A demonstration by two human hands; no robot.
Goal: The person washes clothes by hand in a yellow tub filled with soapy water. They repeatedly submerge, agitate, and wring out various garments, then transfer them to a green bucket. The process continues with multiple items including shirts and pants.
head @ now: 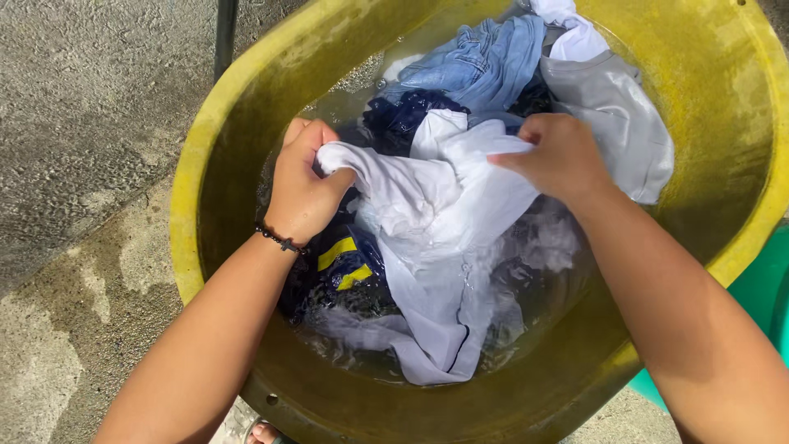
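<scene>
Concrete ground (90,123), gray and partly wet, holds a big yellow tub (218,131) of water and clothes, where the left hand (302,185) and right hand (559,156) both squeeze a wet white shirt (427,205) tight.

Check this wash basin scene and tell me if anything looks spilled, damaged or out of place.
Nothing looks damaged. The left hand and right hand both grip a white garment over the yellow basin, where denim, grey and dark blue clothes soak. Only oddity: wet patches darken the concrete floor beside the basin.
</scene>
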